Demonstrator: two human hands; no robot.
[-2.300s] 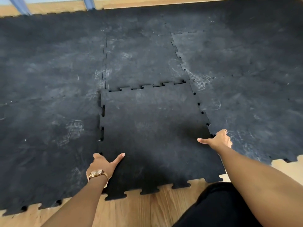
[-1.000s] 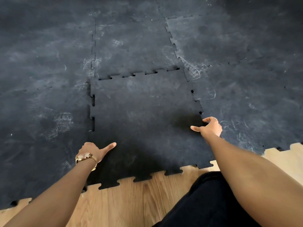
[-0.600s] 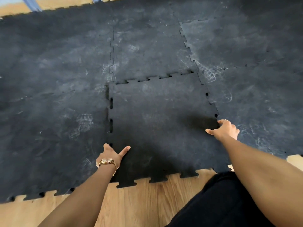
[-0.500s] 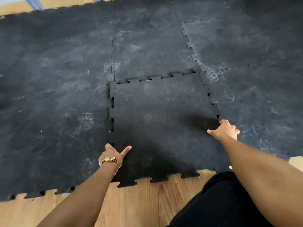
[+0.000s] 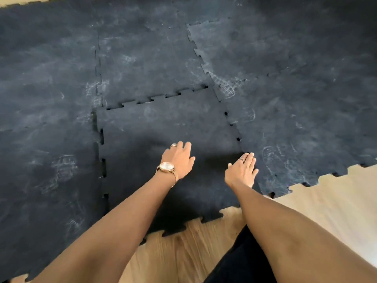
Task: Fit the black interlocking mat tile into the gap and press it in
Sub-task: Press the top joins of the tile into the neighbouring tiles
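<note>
In the head view, the black mat tile (image 5: 163,144) lies in the gap among the laid mats (image 5: 51,119), its far and left seams showing open slots between the teeth. The left hand (image 5: 179,158) is open, palm down over the tile's middle; whether it touches cannot be told. The right hand (image 5: 242,170) is open and flat at the tile's right seam. Pressing well probably means working along each seam, tooth by tooth, so the tabs seat flush above the wooden floor (image 5: 183,252).
</note>
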